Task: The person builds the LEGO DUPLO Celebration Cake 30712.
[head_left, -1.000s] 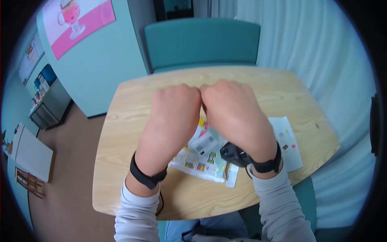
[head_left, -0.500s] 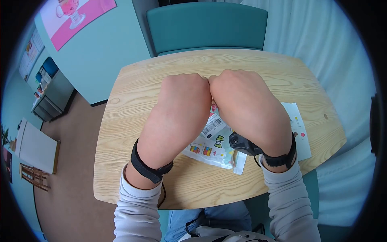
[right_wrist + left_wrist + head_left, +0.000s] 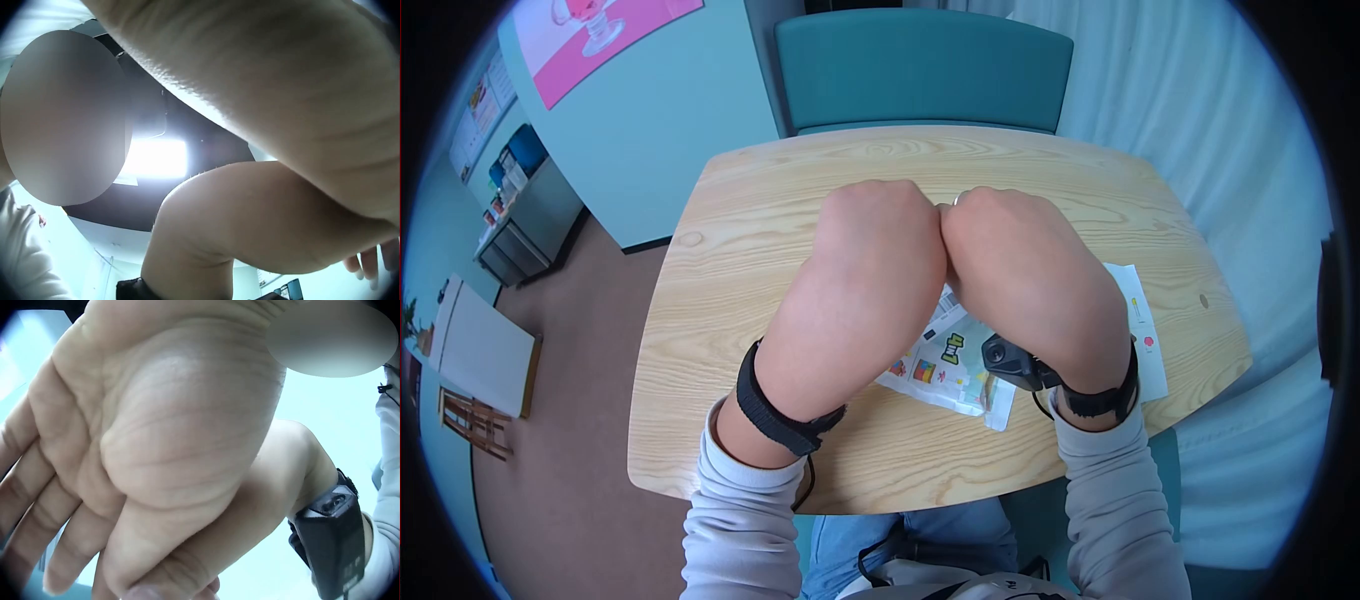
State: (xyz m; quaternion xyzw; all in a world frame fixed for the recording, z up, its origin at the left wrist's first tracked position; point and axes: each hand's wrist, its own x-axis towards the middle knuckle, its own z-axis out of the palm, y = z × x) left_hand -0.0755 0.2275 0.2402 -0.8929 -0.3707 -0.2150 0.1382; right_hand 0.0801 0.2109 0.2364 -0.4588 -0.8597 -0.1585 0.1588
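In the head view, my left hand (image 3: 865,265) and right hand (image 3: 1035,265) are raised over the table, wrists bent and backs toward me. They meet at the thumb side, and their fingertips are hidden there. The left wrist view shows my left palm (image 3: 169,419) up close with the fingers (image 3: 40,519) fairly straight and slightly spread. Its thumb lies against the right hand's thumb (image 3: 181,569); the other right fingers are hidden. Below the hands lies a white printed packet (image 3: 950,375) marked "4 in 1", partly covered by them.
A white sheet (image 3: 1142,375) with small coloured prints lies on the wooden table (image 3: 730,260), right of the packet. Black straps (image 3: 775,415) circle the wrists, and a small black camera (image 3: 1010,360) sits under the right one. A green chair (image 3: 925,70) stands opposite.
The head view has tilted down, then shifted slightly. Both hands have drifted a little rightward in it, still touching each other, in much the same pose. The packet stays on the table.
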